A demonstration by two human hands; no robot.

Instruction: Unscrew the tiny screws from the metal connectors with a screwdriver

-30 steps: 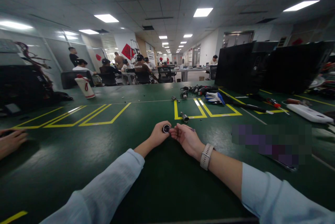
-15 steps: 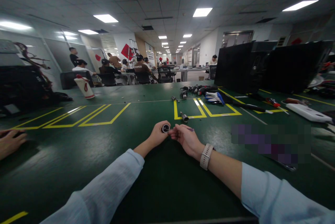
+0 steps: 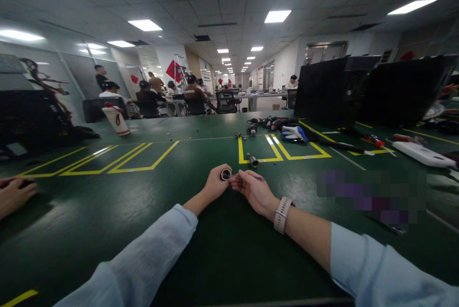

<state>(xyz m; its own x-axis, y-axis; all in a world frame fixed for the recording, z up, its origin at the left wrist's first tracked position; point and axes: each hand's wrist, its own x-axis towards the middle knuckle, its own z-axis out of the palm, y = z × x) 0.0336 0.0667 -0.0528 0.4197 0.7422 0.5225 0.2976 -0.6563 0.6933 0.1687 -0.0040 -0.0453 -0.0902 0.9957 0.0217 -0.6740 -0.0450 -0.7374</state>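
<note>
A big dark green table with yellow lines (image 3: 107,211) fills most of the view. Two tall black screens (image 3: 337,89) stand on its far right side. A white cup with a red string (image 3: 116,119) sits far off on the left. Another person's hand (image 3: 14,194) rests on the table at the left edge. The left hand (image 3: 214,185) and the right hand (image 3: 255,191) meet in the middle, low over the table. A little silver metal tube (image 3: 253,159) lies just behind them, by a yellow line. The left hand is curled up tight, and its fingertips hold a small round black and silver ring (image 3: 225,174). The right hand is nearly closed too, pinching a thin stick with a purple end (image 3: 257,178). The stick points at the ring, but I cannot tell if they touch.
</note>
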